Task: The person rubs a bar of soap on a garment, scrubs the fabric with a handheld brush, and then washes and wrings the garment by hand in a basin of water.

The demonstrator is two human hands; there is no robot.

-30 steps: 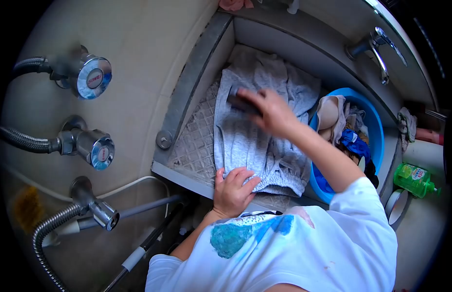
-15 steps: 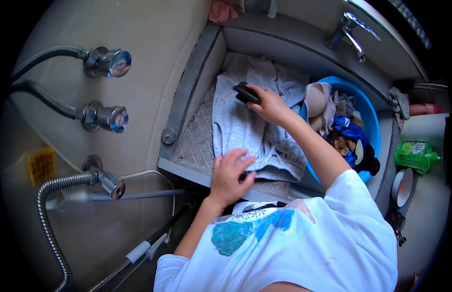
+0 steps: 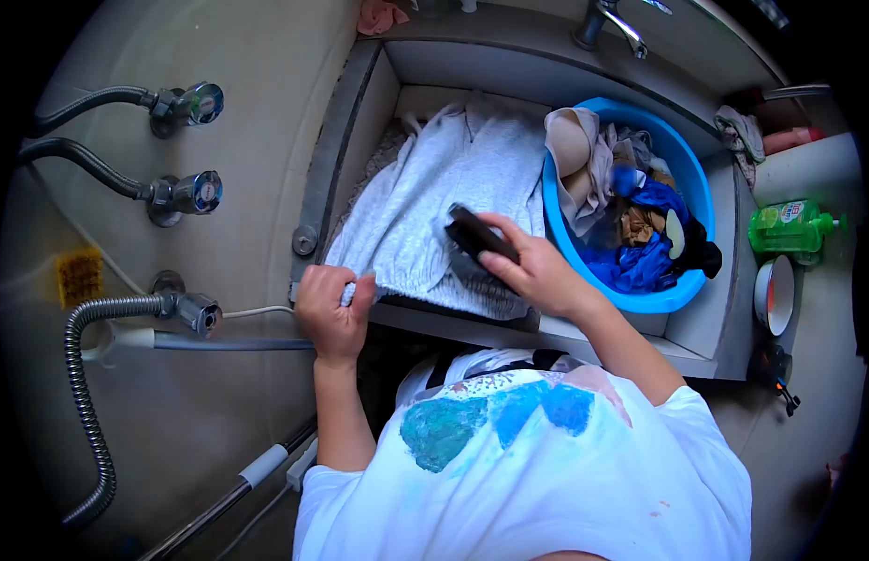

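Observation:
A light grey garment with a gathered elastic waistband (image 3: 453,168), sweatpants or shorts by its look, lies spread in the sink basin (image 3: 509,64). My left hand (image 3: 333,309) is closed in a fist around a corner of that waistband at the basin's front edge. In my right hand (image 3: 537,271) is a dark scrub brush (image 3: 478,236), held over the lower part of the garment with its bristle side toward the cloth. Close to the right of the garment stands a blue basin (image 3: 703,201) with mixed clothes (image 3: 654,229) in it.
A tap (image 3: 607,23) rises at the back edge. On the right are a green soap bottle (image 3: 790,229), a white bowl (image 3: 775,294) and a cloth (image 3: 741,131). Valves with hoses (image 3: 186,194) and a yellow sponge (image 3: 80,278) are on the left wall.
My left hand has moved left and closed on the waistband, pulling the garment toward the front left. My right hand has brought the brush down toward the waistband.

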